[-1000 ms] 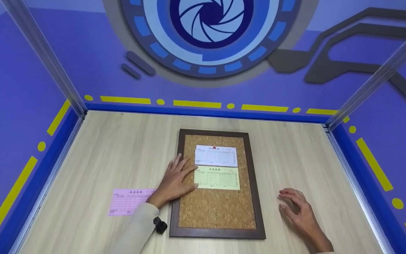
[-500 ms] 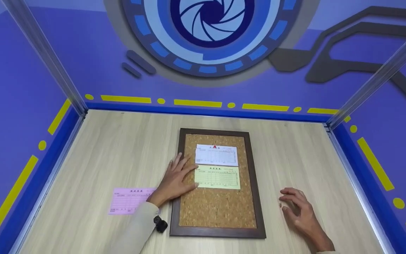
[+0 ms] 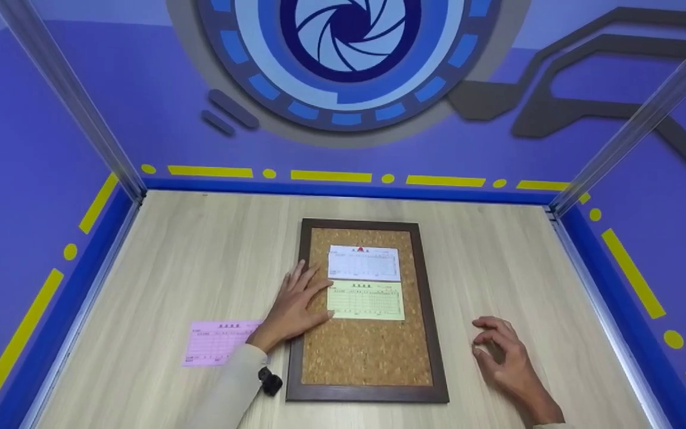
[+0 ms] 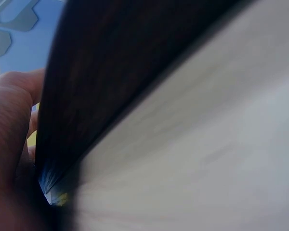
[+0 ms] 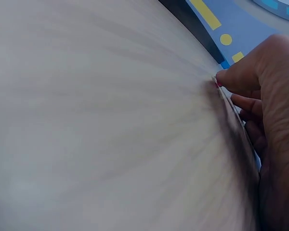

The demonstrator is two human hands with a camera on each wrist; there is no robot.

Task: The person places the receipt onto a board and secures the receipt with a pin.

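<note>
A cork board (image 3: 367,357) in a dark brown frame lies on the table. On it are a white printed slip (image 3: 364,265), with a red push pin (image 3: 361,249) at its top, and a light green slip (image 3: 365,302) just below. My left hand (image 3: 295,307) rests across the board's left edge, thumb and index fingertips at the green slip's left side. The frame's dark side (image 4: 101,72) fills much of the left wrist view. Right of the board, my right hand (image 3: 510,360) has curled fingers; its thumb and fingertips pinch a small red push pin (image 5: 218,83), mostly hidden.
A pink printed slip (image 3: 218,344) lies on the table left of the board, partly under my left forearm. Blue-purple walls (image 3: 349,152) enclose the wooden table (image 3: 212,250) at the back and both sides.
My right thumb and index finger have come closer together. The left hand, board and slips stay in place; the head view shifts slightly.
</note>
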